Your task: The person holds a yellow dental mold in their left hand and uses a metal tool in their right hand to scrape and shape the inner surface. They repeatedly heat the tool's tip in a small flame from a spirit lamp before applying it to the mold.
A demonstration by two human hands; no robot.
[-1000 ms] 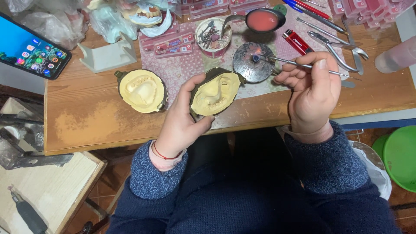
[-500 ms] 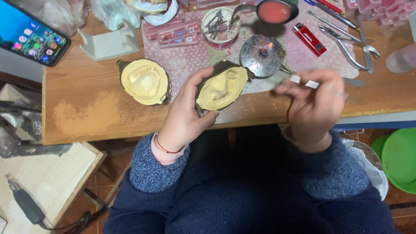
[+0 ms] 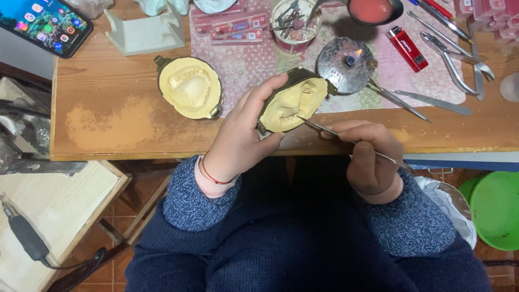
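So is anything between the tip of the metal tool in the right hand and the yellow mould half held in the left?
Nothing visible. The right hand holds the thin metal tool, and its tip already reaches the lower edge of the yellow mould half, which the left hand holds tilted above the table edge.

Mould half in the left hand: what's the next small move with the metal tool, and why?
Probably ease the tip of the thin metal tool a touch further into the yellow plaster of the mould half. The right hand grips it like a pen, tip at the lower edge, while the left hand tilts the mould towards it.
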